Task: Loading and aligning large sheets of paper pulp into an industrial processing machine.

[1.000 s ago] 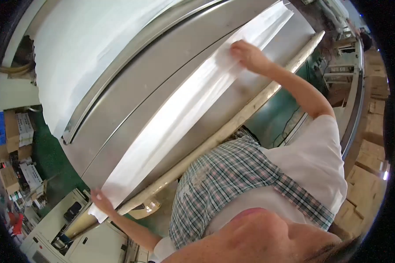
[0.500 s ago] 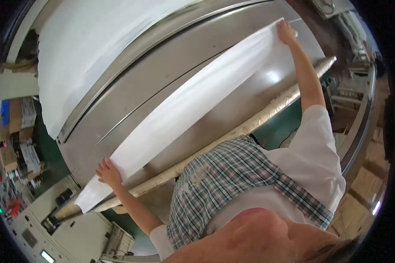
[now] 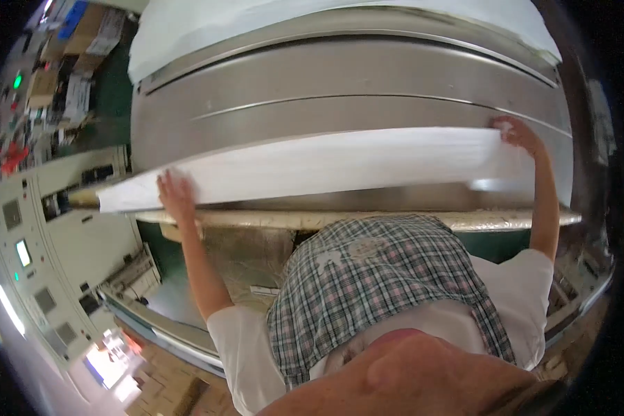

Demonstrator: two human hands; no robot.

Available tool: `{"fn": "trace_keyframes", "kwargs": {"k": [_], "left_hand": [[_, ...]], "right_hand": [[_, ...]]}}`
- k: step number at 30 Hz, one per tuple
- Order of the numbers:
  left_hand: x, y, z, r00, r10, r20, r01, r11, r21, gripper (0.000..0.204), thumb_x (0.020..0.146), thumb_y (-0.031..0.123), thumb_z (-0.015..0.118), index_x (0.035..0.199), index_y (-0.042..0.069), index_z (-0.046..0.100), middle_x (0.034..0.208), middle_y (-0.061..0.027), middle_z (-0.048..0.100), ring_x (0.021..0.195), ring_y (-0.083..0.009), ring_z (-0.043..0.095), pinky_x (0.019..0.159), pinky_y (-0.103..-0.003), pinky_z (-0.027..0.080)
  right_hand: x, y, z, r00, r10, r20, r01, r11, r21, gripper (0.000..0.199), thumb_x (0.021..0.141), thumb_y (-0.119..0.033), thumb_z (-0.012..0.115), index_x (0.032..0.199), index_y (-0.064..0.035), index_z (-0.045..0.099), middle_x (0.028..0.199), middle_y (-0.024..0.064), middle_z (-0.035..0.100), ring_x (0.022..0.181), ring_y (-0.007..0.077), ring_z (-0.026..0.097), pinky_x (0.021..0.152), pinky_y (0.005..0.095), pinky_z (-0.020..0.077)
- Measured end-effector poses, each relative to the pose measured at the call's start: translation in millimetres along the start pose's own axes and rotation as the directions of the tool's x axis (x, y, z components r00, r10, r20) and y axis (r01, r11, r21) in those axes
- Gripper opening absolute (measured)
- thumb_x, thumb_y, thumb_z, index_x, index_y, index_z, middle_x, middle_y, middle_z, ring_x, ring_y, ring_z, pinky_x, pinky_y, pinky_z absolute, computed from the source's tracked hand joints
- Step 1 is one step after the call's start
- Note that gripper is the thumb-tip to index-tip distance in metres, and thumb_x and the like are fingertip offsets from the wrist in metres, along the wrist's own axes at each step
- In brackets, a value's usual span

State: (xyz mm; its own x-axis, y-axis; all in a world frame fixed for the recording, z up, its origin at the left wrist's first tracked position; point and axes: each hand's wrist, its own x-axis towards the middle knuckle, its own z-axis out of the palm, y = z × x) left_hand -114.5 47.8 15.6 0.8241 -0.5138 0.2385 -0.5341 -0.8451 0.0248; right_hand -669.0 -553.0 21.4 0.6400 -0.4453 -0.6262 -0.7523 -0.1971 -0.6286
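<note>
Left hand (image 3: 175,196): gripping the near left end of the white sheet (image 3: 326,166).
Right hand (image 3: 518,133): pinching the sheet's right end.
White sheet: stretching flat between both hands, lying across the steel machine bed (image 3: 339,76).
Padded roller (image 3: 339,220): running just below the sheet.
Control cabinet (image 3: 41,270): standing at left.

Surface: curved grey metal machine bed (image 3: 339,90), ridged lengthwise, spanning the view | Upper part: white sheeting (image 3: 326,21) lies across its top edge | Lower part: long white sheet (image 3: 326,166) lies stretched along the bed, edge to edge | Front: pale padded roller (image 3: 367,220) runs below the bed.
</note>
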Motion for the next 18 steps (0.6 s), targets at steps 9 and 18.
{"fn": "trace_keyframes", "kwargs": {"k": [9, 18], "left_hand": [[-13, -33, -6, 0.997, 0.037, -0.066, -0.052, 0.969, -0.24, 0.035, 0.08, 0.02, 0.053, 0.114, 0.012, 0.054, 0.126, -0.0155, 0.044, 0.119, -0.0305, 0.038, 0.103, -0.041, 0.022], [-21, -123, 43, 0.966, 0.128, -0.225, -0.206, 0.907, -0.367, 0.031, 0.072, 0.025, 0.06, 0.098, 0.009, 0.061, 0.112, -0.0153, 0.054, 0.108, -0.031, 0.048, 0.093, -0.045, 0.034]], "right_hand": [[70, -186, 198, 0.796, -0.162, 0.584, 0.142, 0.987, 0.08, 0.038, 0.068, -0.03, 0.069, 0.093, -0.0035, 0.056, 0.083, 0.0012, 0.053, 0.076, 0.0108, 0.049, 0.066, 0.0263, 0.0415], [140, -358, 429, 0.831, -0.227, 0.509, 0.286, 0.958, -0.04, 0.044, 0.079, -0.035, 0.058, 0.104, 0.0009, 0.051, 0.086, 0.0086, 0.056, 0.075, 0.0154, 0.055, 0.06, 0.0274, 0.0464]]}}
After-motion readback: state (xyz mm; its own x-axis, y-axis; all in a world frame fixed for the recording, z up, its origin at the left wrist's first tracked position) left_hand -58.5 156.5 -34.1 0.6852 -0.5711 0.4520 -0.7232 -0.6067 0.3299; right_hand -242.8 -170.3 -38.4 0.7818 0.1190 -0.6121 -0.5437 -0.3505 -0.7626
